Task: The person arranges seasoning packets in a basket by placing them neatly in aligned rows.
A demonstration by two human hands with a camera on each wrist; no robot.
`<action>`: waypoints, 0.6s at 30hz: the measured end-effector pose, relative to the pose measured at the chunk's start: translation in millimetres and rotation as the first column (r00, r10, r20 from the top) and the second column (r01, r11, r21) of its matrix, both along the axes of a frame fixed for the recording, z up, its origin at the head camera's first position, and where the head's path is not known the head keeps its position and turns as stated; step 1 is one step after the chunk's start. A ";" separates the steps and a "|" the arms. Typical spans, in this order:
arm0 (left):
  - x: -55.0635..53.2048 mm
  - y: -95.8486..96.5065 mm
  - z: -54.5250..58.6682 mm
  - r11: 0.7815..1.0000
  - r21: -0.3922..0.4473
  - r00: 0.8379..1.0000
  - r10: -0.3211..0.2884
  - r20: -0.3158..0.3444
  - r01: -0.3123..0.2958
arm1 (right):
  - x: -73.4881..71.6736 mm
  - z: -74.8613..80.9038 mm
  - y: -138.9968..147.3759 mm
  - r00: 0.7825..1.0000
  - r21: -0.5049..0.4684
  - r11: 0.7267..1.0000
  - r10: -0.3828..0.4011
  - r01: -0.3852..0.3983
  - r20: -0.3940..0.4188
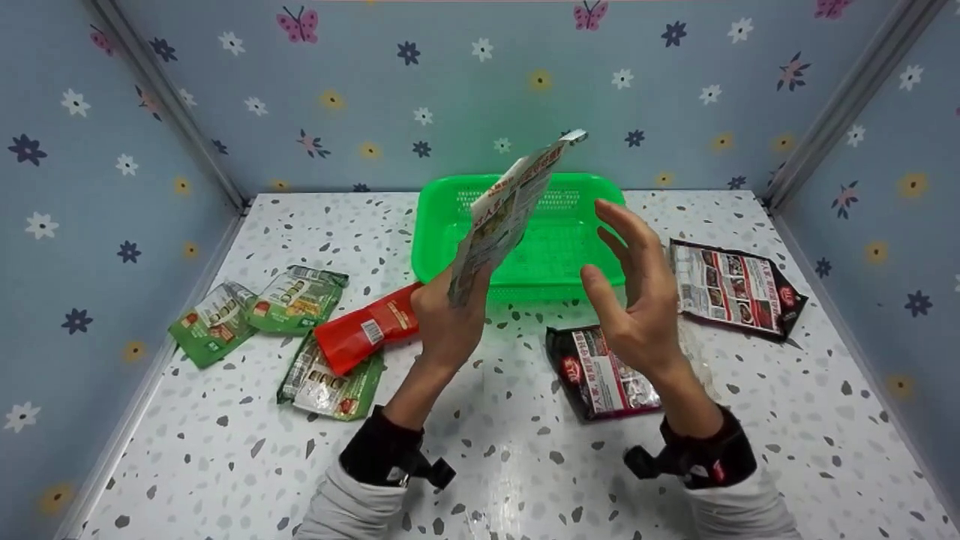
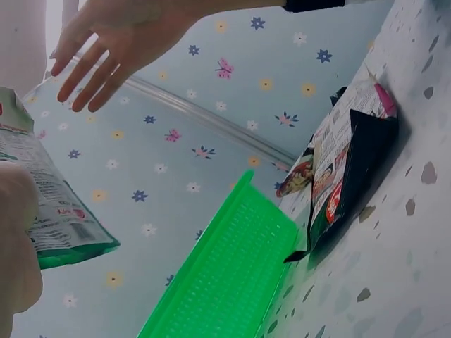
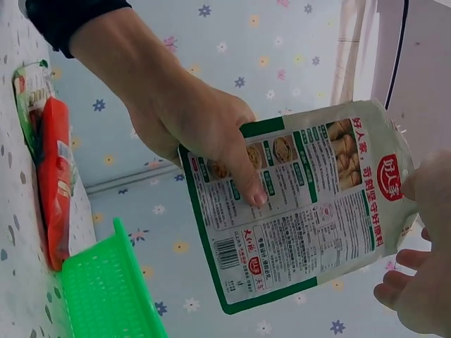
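Left grip [image 1: 450, 321] pinches, thumb extended; right grip [image 1: 641, 304] (fingers parted) is raised.

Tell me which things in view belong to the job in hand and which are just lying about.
Job in hand:
left hand
packet it grips
right hand, holding nothing
green basket, probably

Apparently lying about:
three green packets at left
red packet on one of them
two black packets at right

A basket [image 1: 431, 232] stands mid-frame on the table [image 1: 510, 450], before the back wall [image 1: 480, 97]. The left hand [image 1: 450, 319] holds a raised packet [image 1: 506, 214] in front of it, left of the right hand [image 1: 645, 319]. At left lie an outer packet [image 1: 214, 328], an inner packet [image 1: 296, 301] and, partly under a crosswise packet [image 1: 367, 331], a near packet [image 1: 330, 390]; at right, an upper packet [image 1: 735, 289] and a lower packet [image 1: 600, 375].
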State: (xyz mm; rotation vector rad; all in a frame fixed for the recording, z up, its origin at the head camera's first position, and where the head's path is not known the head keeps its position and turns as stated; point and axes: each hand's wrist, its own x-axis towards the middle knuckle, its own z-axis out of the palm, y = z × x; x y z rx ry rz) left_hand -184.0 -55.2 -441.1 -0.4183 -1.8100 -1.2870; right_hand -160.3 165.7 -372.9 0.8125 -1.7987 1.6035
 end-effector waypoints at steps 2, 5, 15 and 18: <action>-2.2 -2.8 -0.9 0.997 -0.061 0.997 0.038 -0.065 -0.042 | 2.5 -2.9 -5.6 0.999 0.014 0.999 0.041 -0.041 0.009; -5.2 -5.7 -1.6 0.982 -0.155 0.984 0.085 -0.157 -0.110 | 5.4 -8.2 -12.8 0.995 0.058 0.994 0.094 -0.095 0.016; -7.2 -9.7 -8.5 0.846 -0.343 0.886 0.277 -0.373 -0.409 | 17.0 -21.1 -28.3 0.942 0.082 0.971 0.194 -0.224 0.274; -7.3 -9.6 -8.6 0.796 -0.375 0.847 0.300 -0.438 -0.476 | 19.2 -19.7 -30.2 0.909 -0.009 0.976 0.204 -0.216 0.362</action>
